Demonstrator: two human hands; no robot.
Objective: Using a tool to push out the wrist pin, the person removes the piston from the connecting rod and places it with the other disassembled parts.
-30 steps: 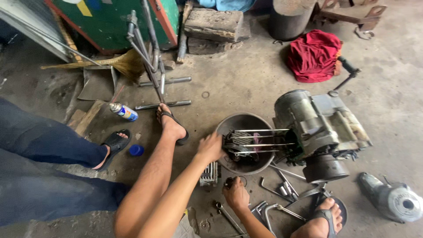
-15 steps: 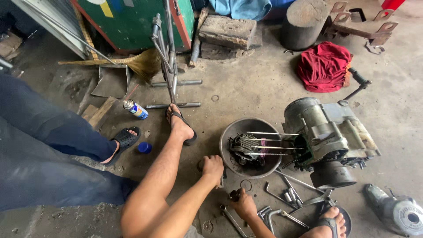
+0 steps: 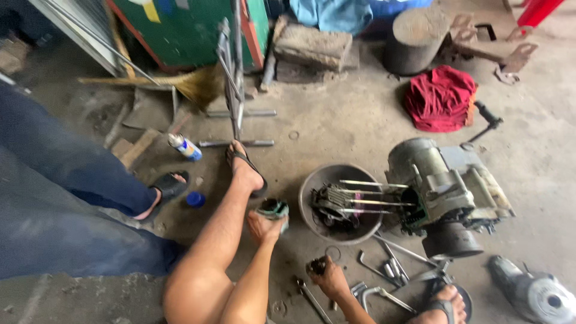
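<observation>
**Two engine parts in hand on the workshop floor**

Our left hand (image 3: 264, 227) is closed round a greenish round metal part (image 3: 273, 209), lifted just beside our left foot (image 3: 245, 171). Our right hand (image 3: 329, 277) clasps a small dark piece (image 3: 317, 264) low over the concrete floor (image 3: 336, 129), near the scattered wrenches (image 3: 384, 282). The round part looks stiff, heavy and probably oily, so we judge its outer rim the safest hold. Beyond sits the dark metal bowl (image 3: 312, 186), and the engine block (image 3: 447, 189) with its long studs (image 3: 366, 197) lying over the bowl.
</observation>
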